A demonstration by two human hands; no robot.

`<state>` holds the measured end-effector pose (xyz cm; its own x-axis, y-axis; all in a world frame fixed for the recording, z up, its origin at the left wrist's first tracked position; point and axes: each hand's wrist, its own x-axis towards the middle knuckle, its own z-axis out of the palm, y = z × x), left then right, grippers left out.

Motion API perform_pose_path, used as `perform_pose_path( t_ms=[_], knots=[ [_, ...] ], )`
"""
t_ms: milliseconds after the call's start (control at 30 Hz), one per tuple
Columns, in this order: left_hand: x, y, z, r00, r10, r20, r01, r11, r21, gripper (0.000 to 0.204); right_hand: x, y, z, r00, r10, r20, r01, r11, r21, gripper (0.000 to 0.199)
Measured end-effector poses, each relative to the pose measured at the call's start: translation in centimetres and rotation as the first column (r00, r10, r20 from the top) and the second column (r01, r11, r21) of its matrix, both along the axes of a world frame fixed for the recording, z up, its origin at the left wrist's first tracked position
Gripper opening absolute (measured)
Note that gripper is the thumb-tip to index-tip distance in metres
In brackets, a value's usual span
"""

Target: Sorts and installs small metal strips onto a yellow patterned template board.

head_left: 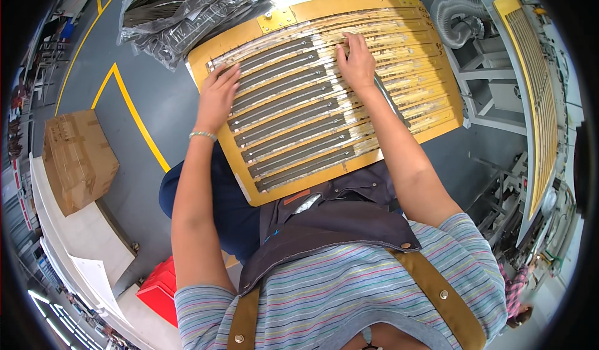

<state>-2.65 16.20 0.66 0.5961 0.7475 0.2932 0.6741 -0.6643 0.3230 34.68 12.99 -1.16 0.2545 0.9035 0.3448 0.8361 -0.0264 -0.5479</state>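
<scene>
A yellow slotted board [450,81] lies in front of me, tilted across my lap. Dark strips with a pale line, like zipper tape [284,109], fill several slots on its left half. My left hand [218,94] rests at the board's left edge, fingers stretched over the left ends of the upper strips. Near the board's upper middle, my right hand [357,63] touches the slats with thumb and index finger apart. A loose dark strip [393,103] lies crosswise beside my right forearm; its upper end is hidden, and whether the hand touches it I cannot tell.
Clear plastic bags of dark strips [187,16] lie beyond the board. A cardboard box [78,156] stands at left, with a red bin [161,290] nearer me. At right are a grey flexible hose [458,19] and another yellow slotted board [536,100].
</scene>
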Motion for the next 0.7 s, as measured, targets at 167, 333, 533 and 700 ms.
perform_pose_path(
  t_ms=[167, 333, 533, 700],
  knots=[
    [-6.1, -1.3, 0.0, 0.988, 0.142, -0.065, -0.142, 0.99, 0.004, 0.03, 1.8, -0.2, 1.0, 0.972, 0.079, -0.221, -0.075, 0.997, 0.023, 0.023],
    [-8.0, -3.2, -0.2, 0.89, 0.432, 0.147, -0.435, 0.901, -0.013, 0.024, 4.1, -4.2, 5.7, 0.989, -0.114, -0.098, 0.091, 0.971, -0.219, 0.019],
    [-1.6, -6.0, 1.9, 0.767, 0.471, 0.436, -0.449, 0.879, -0.159, 0.022, 6.4, -8.3, 2.6, 0.989, -0.104, -0.107, 0.08, 0.975, -0.208, 0.022],
    [6.4, -9.1, 4.1, 0.671, 0.43, 0.603, -0.229, 0.895, -0.384, 0.018, 7.2, -7.7, 1.1, 0.849, -0.177, -0.498, 0.16, 0.984, -0.077, 0.017]
  ],
)
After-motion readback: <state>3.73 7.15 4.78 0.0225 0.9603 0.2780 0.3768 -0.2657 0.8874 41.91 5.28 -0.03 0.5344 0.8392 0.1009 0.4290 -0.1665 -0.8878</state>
